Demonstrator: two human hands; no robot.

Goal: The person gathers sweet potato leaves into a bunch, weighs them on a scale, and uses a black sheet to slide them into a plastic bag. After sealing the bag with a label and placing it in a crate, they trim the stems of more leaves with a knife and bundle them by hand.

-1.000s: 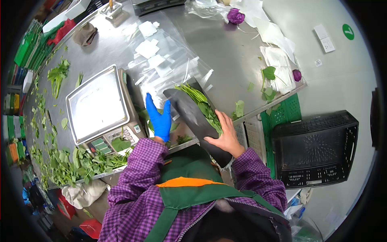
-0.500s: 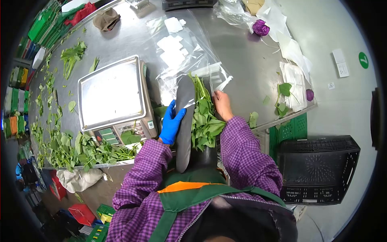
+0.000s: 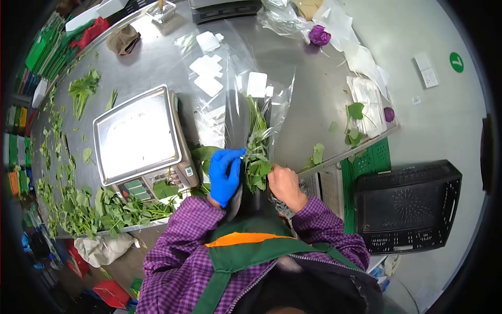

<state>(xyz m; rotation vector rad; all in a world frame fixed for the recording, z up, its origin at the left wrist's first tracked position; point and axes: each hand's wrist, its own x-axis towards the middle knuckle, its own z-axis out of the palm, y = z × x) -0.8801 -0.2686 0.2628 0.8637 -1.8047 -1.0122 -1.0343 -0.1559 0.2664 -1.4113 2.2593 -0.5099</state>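
Note:
A bunch of leafy greens (image 3: 257, 166) lies in a dark trough-like holder (image 3: 237, 123), stems away from me and leaves toward me. A clear plastic bag (image 3: 280, 107) with a white label surrounds the stems and reaches down over part of the leaves. My left hand (image 3: 225, 175), in a blue glove, is closed at the bag's left edge, thumb and fingertips pinched together. On the right, my bare right hand (image 3: 286, 184) is closed beside the leaves, at the bag's lower right edge. Its fingertips are partly hidden, but the film runs to them.
Left of my hands stands a scale (image 3: 138, 136). Loose greens (image 3: 120, 209) line the table's near edge. More labelled clear bags (image 3: 209, 73) lie ahead. Twine-tied purple rolls (image 3: 319, 35), white sheets (image 3: 366, 107) and a black crate (image 3: 408, 206) are on the right.
The bag has come toward me over the stems and part of the leaves. Both hands have moved nearer to my body, and their fingers have closed. The view has shifted slightly.

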